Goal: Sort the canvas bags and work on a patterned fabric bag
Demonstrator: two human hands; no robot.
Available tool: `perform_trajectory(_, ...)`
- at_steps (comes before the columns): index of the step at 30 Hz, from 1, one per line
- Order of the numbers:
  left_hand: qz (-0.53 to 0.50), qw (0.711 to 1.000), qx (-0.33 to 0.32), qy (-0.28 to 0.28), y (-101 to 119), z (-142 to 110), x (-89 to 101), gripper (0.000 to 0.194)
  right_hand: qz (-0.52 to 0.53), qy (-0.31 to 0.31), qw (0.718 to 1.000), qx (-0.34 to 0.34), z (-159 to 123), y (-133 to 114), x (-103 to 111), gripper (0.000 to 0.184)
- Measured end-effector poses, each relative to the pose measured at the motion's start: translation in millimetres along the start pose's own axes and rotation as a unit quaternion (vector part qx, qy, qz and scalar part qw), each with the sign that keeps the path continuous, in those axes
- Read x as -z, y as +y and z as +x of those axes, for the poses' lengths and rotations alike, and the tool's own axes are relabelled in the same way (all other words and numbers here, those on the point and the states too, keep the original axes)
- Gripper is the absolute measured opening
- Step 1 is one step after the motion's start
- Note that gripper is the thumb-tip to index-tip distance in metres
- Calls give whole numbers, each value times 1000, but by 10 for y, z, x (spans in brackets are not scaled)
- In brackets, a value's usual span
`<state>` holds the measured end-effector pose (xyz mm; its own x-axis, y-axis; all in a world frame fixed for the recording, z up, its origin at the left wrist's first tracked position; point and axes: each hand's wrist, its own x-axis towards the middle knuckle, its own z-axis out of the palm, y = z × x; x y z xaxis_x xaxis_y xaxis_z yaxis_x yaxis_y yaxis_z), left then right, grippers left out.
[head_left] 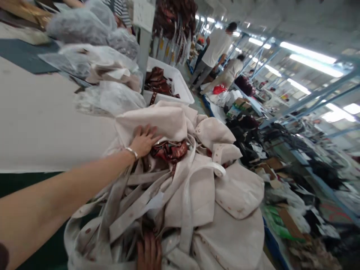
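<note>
A big heap of cream garments [197,195] with straps and snap buttons lies in front of me. My left hand [144,140], a silver bracelet on its wrist, rests on top of the heap with fingers spread flat on the cream cloth. Just right of it, a dark red patterned piece [170,150] shows through. My right hand [149,250] is at the bottom edge, with stretched fingers lying among the straps and its palm out of view. Neither hand grips anything that I can see.
A white table [42,120] lies left of the heap. Clear plastic bags of clothes [92,56] are stacked behind it. Further back, a white bin [180,84] holds dark red garments. Two people [216,48] stand in the aisle. Boxes and cloth [281,195] clutter the floor at right.
</note>
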<state>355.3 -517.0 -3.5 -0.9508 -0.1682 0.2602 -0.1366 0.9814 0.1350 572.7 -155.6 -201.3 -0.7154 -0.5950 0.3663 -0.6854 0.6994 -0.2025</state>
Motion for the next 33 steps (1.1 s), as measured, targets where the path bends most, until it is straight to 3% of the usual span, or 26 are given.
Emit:
perform_trajectory(3, 11, 1000, -8, -18, -48, 355, -333, 57, 22, -20, 1000, -8, -33, 109, -255, 38)
perform_trajectory(6, 31, 999, -7, -31, -29, 414, -568, 58, 59, -59, 997, 6, 4, 205, -297, 59)
perform_trajectory(8, 42, 998, -7, -45, 4, 396, -619, 57, 78, -78, 994, 7, 33, 224, -257, 70)
perform_trajectory(12, 47, 994, -9, -94, 84, 374, -446, 62, 103, -104, 989, 1, 93, 189, -159, 67)
perform_trajectory(16, 20, 992, -14, -122, 255, 197, 4, 69, 117, -140, 983, 6, 225, 129, 30, 61)
perform_trajectory(19, -17, 996, 5, -88, 537, -190, 344, 57, 130, -183, 974, 0, 334, 49, 320, 63)
perform_trajectory(21, -51, 997, 9, -56, 788, -556, 513, 53, 141, -207, 968, -10, 395, 1, 545, 76)
perform_trajectory(23, -85, 996, -3, -37, 1061, -980, 638, 57, 155, -226, 962, -13, 448, -28, 758, 89)
perform_trajectory(28, -138, 988, -65, -35, 1671, -2085, 842, 49, 179, -216, 960, -20, 460, -134, 1296, 98)
perform_trajectory(31, -137, 983, -121, -15, 1808, -2581, 857, 49, 193, -171, 966, -33, 301, -246, 1667, 94)
perform_trajectory(33, -139, 977, -163, -20, 1751, -2839, 836, 56, 205, -133, 968, -65, 108, -314, 1922, 77)
